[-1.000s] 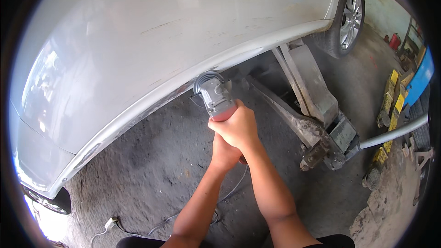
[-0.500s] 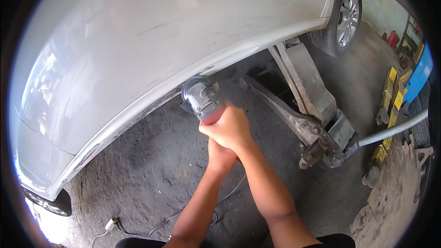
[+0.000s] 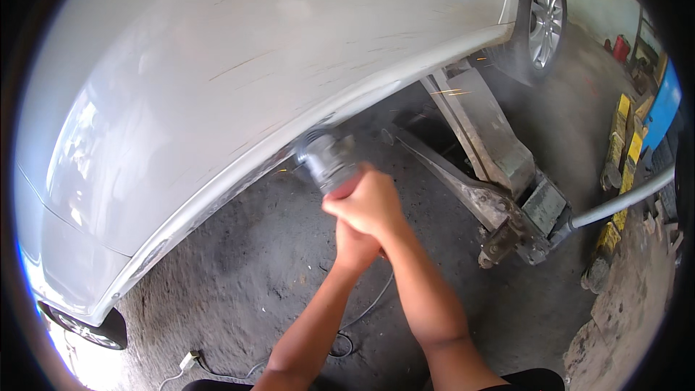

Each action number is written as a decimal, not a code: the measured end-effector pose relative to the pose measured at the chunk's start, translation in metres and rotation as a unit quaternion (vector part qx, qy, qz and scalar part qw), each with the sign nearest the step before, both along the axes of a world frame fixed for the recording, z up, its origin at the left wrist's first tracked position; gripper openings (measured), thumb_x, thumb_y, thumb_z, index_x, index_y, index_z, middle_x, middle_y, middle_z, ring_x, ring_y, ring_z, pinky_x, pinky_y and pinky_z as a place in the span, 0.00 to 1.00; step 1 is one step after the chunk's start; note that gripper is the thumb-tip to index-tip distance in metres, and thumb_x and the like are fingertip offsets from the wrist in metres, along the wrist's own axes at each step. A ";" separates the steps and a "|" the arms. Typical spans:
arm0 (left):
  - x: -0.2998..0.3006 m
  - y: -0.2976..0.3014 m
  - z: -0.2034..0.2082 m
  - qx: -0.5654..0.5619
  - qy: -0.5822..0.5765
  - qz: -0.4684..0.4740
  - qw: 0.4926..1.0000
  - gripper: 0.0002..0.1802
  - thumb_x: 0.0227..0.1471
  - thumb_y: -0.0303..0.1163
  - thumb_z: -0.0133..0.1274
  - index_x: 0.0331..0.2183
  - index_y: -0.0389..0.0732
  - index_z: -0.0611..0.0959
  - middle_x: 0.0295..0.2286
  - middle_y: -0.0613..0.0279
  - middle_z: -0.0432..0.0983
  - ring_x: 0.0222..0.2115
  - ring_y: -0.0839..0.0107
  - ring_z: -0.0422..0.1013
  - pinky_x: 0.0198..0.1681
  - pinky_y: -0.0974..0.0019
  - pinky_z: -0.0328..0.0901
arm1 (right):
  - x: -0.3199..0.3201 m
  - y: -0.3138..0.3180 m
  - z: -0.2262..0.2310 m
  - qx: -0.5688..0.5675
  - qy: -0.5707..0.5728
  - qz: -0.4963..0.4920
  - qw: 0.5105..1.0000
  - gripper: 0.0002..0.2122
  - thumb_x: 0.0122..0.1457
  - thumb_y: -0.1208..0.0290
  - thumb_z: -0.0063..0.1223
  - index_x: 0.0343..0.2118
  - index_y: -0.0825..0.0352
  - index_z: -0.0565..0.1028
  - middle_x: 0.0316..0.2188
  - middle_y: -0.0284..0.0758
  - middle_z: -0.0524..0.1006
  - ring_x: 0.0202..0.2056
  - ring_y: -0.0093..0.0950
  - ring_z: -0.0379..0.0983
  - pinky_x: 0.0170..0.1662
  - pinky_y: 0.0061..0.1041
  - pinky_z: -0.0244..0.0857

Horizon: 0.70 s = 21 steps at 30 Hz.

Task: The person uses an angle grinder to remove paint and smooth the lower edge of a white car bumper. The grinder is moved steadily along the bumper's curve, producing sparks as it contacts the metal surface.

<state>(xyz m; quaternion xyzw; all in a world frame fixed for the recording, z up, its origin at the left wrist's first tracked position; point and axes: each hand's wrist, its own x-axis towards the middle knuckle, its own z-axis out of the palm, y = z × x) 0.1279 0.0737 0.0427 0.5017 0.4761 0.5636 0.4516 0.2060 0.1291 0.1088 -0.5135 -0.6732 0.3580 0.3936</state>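
Note:
An angle grinder with a grey metal head and a red body is held out in front of me, its head smeared by motion. Its disc end meets the lower sill of a silver car, where the paint is scuffed. My right hand wraps round the red body. Just below it, my left hand is closed on the rear of the same tool, partly covered by the right one. Orange sparks streak off to the right, and a few show beside the disc.
A floor jack reaches under the sill at right, its long handle slanting outward. Yellow-marked beams lie farther right. A power cord with a pale plug connector runs across the dark, rough floor. The car's wheel stands at upper right.
Orange sparks now fly across the jack and near the disc. The grinder and both hands sit slightly farther right and lower in the picture, while the view itself has shifted a little.

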 end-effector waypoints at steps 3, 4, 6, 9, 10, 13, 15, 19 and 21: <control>-0.013 -0.009 -0.020 0.015 0.060 0.036 0.997 0.32 0.53 0.25 0.69 0.58 0.39 0.75 0.53 0.62 0.76 0.52 0.71 0.73 0.53 0.61 0.70 | -0.017 -0.014 0.005 -0.045 -0.041 0.041 0.997 0.29 0.40 0.56 0.75 0.42 0.72 0.81 0.36 0.51 0.85 0.40 0.49 0.85 0.47 0.43 0.78; -0.015 -0.010 -0.021 0.016 0.023 0.034 0.999 0.34 0.52 0.24 0.69 0.59 0.39 0.74 0.52 0.62 0.76 0.51 0.72 0.73 0.53 0.61 0.70 | -0.018 -0.014 0.003 -0.051 -0.030 0.051 0.997 0.29 0.40 0.55 0.75 0.42 0.72 0.80 0.36 0.50 0.85 0.40 0.50 0.84 0.47 0.44 0.78; -0.012 -0.009 -0.017 0.033 0.016 0.021 0.999 0.35 0.51 0.24 0.70 0.59 0.38 0.74 0.52 0.61 0.76 0.51 0.71 0.73 0.52 0.61 0.71 | -0.011 -0.014 0.005 -0.043 0.012 0.032 0.998 0.30 0.41 0.54 0.74 0.43 0.72 0.79 0.35 0.50 0.85 0.39 0.47 0.85 0.45 0.42 0.78; -0.003 -0.001 0.012 -0.024 0.003 -0.005 1.000 0.35 0.49 0.26 0.71 0.56 0.36 0.72 0.43 0.58 0.80 0.41 0.71 0.78 0.37 0.63 0.75 | 0.001 -0.004 -0.002 -0.025 0.094 -0.040 0.994 0.30 0.42 0.55 0.75 0.44 0.72 0.79 0.34 0.48 0.86 0.37 0.45 0.85 0.42 0.39 0.79; -0.003 0.004 0.003 -0.023 0.019 -0.004 1.000 0.36 0.49 0.25 0.71 0.57 0.36 0.71 0.42 0.58 0.80 0.39 0.71 0.78 0.34 0.64 0.75 | 0.003 -0.002 -0.003 -0.031 0.095 -0.041 0.994 0.31 0.42 0.54 0.75 0.45 0.72 0.79 0.34 0.49 0.86 0.37 0.45 0.85 0.42 0.39 0.79; -0.006 0.000 -0.006 0.007 0.045 0.027 0.999 0.36 0.50 0.25 0.69 0.58 0.37 0.70 0.42 0.56 0.80 0.37 0.69 0.80 0.29 0.64 0.76 | 0.004 -0.002 -0.006 -0.069 0.050 0.034 0.996 0.32 0.42 0.53 0.74 0.46 0.72 0.79 0.35 0.49 0.86 0.38 0.46 0.85 0.44 0.40 0.78; -0.013 -0.013 -0.008 0.011 0.052 0.049 0.997 0.34 0.53 0.26 0.66 0.58 0.37 0.70 0.42 0.56 0.80 0.36 0.68 0.80 0.29 0.63 0.77 | -0.015 -0.008 -0.018 -0.035 0.023 0.055 0.998 0.34 0.40 0.53 0.74 0.48 0.72 0.79 0.35 0.50 0.85 0.39 0.48 0.85 0.46 0.42 0.78; -0.022 -0.005 -0.018 0.021 0.079 0.047 0.996 0.38 0.50 0.27 0.69 0.59 0.38 0.69 0.44 0.56 0.80 0.42 0.66 0.80 0.40 0.60 0.76 | -0.010 -0.007 -0.007 -0.071 0.110 0.068 0.989 0.28 0.41 0.58 0.77 0.42 0.72 0.81 0.35 0.49 0.86 0.38 0.46 0.86 0.45 0.38 0.78; -0.021 0.002 -0.015 0.007 0.071 0.045 0.996 0.44 0.44 0.28 0.75 0.59 0.38 0.69 0.46 0.56 0.80 0.47 0.64 0.79 0.48 0.57 0.75 | -0.008 -0.007 -0.010 -0.069 0.167 -0.011 0.984 0.26 0.42 0.61 0.78 0.41 0.72 0.80 0.35 0.46 0.86 0.37 0.40 0.86 0.44 0.36 0.78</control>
